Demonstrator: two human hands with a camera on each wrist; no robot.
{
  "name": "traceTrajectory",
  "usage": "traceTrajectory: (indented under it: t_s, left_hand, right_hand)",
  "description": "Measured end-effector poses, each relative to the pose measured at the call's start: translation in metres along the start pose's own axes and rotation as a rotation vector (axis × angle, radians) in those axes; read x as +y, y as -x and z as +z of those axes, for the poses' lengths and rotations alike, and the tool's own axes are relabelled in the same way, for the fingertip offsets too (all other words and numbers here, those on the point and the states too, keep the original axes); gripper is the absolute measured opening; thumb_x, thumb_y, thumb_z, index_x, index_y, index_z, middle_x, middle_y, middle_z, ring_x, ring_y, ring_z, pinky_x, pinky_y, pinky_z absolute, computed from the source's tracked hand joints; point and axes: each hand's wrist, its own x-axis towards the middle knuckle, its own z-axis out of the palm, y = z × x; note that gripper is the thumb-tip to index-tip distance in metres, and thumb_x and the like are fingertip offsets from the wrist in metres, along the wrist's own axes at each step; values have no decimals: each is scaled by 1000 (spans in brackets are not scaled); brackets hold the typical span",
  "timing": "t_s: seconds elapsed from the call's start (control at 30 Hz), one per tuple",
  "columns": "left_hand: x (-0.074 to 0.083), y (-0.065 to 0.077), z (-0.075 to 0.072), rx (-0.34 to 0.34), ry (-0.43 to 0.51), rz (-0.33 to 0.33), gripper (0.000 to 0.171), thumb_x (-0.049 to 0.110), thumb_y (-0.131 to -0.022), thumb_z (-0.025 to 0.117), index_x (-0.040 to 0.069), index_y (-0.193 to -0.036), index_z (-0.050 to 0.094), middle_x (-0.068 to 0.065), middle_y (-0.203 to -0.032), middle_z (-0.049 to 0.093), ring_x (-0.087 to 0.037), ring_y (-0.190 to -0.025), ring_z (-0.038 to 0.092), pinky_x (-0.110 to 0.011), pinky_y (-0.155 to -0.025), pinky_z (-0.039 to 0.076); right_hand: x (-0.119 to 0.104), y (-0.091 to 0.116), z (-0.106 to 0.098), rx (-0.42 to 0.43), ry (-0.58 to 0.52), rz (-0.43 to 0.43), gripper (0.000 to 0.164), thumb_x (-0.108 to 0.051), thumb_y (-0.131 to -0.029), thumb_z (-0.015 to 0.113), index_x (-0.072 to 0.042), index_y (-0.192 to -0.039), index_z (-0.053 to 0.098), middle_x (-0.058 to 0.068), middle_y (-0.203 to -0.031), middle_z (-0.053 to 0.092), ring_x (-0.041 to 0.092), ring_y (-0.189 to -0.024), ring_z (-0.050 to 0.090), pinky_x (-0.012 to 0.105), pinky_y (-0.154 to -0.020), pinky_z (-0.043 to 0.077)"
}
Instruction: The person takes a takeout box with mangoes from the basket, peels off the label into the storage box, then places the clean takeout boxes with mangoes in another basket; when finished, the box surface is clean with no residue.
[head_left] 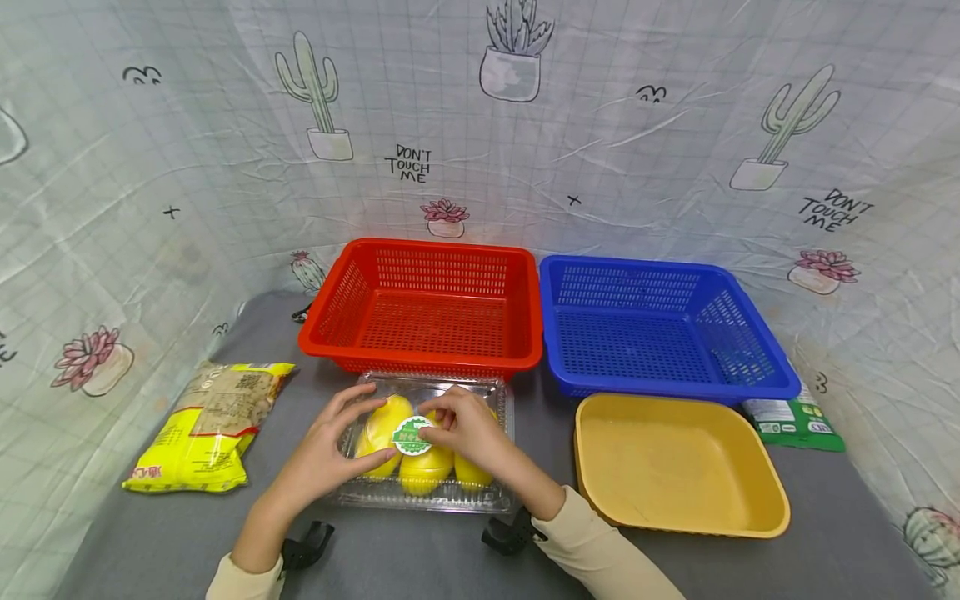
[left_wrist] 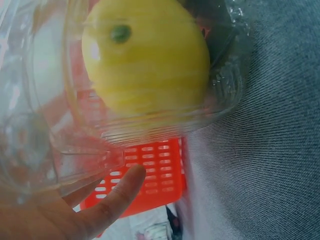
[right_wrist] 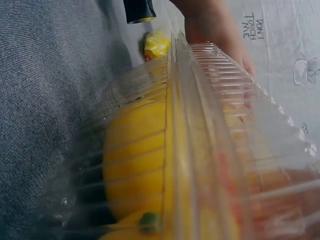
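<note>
Clear plastic box (head_left: 472,502): on table (head_left: 420,567), between both hands, lid down over the fruit.
Sticker (head_left: 411,447): round, green and white, over middle of lid.
Right hand (head_left: 476,429): reaches over box, fingers bent, thumb and fingertips on sticker; can't tell if pinching or pressing.
Left hand (head_left: 322,446): at box's left side, fingers spread, gripping nothing; thumb tip near sticker's left edge.
Yellow fruits (head_left: 424,477): several, inside box.
Red basket (head_left: 420,358): just behind box.
Blue basket (head_left: 667,388): right of red one, rims side by side.
Yellow tub (head_left: 675,467): right of box, in front of blue basket.
Yellow bag (head_left: 202,425): lying left of box, well apart from it.
Green packet (head_left: 795,427): far right, partly hidden by blue basket.
Backdrop (head_left: 622,183): pale grid cloth, cactus prints.
</note>
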Motion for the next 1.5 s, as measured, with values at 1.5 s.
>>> traceTrajectory:
  t_s: [1.5]
  left_hand:
    - [-3, 1, -1, -12, 9, -31, 66, 27, -76, 85, 8, -133, 58, -7, -147, 40, -37, -135, 36, -67, -100, 35]
  right_hand:
    - [2, 2, -4, 8, -176, -32, 6, -2, -88, 66, -5, -93, 69, 4, -84, 65, 7, -65, 49, 18, -57, 43]
